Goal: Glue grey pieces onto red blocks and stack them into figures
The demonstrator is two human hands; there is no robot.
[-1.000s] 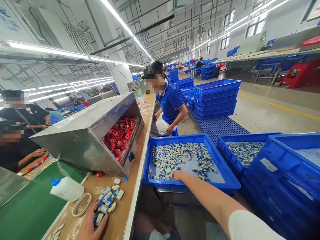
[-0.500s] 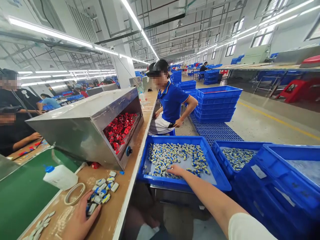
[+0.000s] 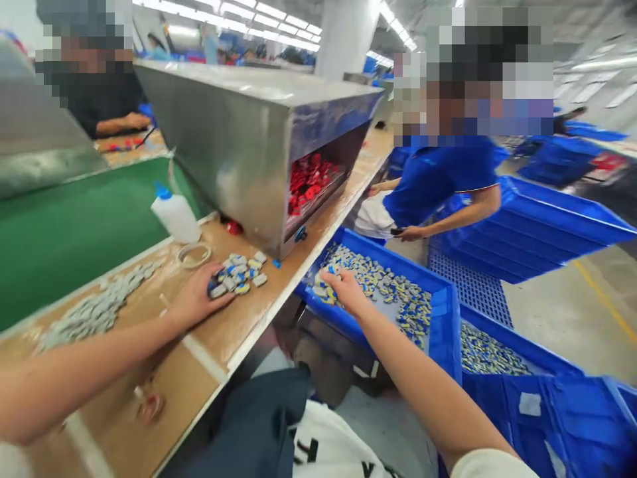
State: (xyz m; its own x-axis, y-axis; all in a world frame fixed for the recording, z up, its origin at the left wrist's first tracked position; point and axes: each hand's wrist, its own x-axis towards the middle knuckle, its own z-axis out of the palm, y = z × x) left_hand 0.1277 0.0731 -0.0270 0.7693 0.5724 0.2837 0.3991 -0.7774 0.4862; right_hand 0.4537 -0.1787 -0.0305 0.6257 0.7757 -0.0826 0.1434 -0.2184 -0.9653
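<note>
Head view only. Steel hopper [image 3: 239, 143] on the bench is my landmark. Just in front of its open mouth, my left hand [image 3: 196, 299] lies flat on the brown bench top [image 3: 239, 332], fingers spread and loosely curled over the near edge of a small pile of blue-and-white parts [image 3: 239, 275]; it touches them, but I cannot tell whether it has hold of any. Beside that pile, toward the hopper, sit a tape ring [image 3: 193, 253] and a white bottle with a blue cap [image 3: 175, 216]. Red parts [image 3: 311, 182] show inside the hopper mouth.

Below and to the right of the hopper, off the bench edge, my right hand [image 3: 341, 289] reaches into a blue crate [image 3: 442, 318] of the same blue-and-white parts, fingers half closed around a few at the crate's near corner. Behind the crate a person in a blue shirt [image 3: 438, 179] sits. Left of the hopper runs a green belt [image 3: 64, 232].
</note>
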